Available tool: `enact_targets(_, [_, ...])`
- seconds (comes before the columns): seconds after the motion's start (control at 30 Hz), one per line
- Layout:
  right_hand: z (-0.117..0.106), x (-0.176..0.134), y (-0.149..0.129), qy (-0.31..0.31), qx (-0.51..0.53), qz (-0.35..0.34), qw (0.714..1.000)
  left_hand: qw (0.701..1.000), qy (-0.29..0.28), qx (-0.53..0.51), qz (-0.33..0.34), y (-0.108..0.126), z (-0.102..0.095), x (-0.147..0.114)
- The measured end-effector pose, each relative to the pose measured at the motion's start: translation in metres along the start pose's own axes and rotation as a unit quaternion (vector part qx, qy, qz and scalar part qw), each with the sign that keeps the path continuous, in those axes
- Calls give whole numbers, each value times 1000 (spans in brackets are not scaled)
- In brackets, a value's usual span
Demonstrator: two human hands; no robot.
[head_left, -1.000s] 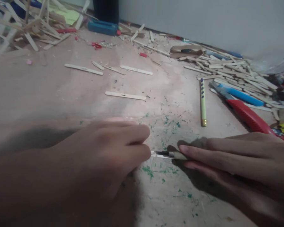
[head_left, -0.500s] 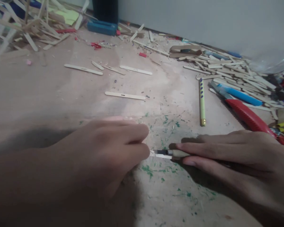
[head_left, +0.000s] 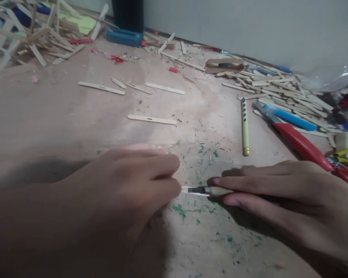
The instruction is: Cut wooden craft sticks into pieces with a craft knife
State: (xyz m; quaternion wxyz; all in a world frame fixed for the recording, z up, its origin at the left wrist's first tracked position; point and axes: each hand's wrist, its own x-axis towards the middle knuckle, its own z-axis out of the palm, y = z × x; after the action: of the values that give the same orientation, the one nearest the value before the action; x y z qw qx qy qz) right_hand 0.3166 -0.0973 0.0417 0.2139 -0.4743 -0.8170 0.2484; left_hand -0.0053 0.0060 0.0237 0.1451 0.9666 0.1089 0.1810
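My left hand [head_left: 139,185] is closed on the end of a popsicle stick [head_left: 201,194] that lies on the table; most of the stick is covered by my fingers and by the tool above it. In my right hand [head_left: 272,197] is a small carving chisel [head_left: 217,191] with a pale wooden handle, a metal collar and a dark flat blade. Its tip rests over the stick, a short way from my left fingertips. Farther off lies another popsicle stick [head_left: 152,119] with a short dark slot in its middle.
A yellow pencil [head_left: 246,127] and a red-handled cutter [head_left: 303,146] lie beyond my right hand. Behind them is a heap of popsicle sticks [head_left: 287,87]. A stick structure [head_left: 37,34] stands at the back left. Green scraps dot the table [head_left: 191,239].
The chisel's blade tip has shifted slightly left along the stick, nearer my left fingers. The whole view has moved a little. Both hands keep their grip.
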Motion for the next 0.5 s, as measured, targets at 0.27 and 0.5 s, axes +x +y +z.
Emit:
enact_targets(0.27, [1,-2,4,8,-11,5,1000,998,37,41,-20,12,13,14])
enact_targets(0.5, [3,0,-1,2,-24,-7,1000,998,-5,47,37,-1,-2,3])
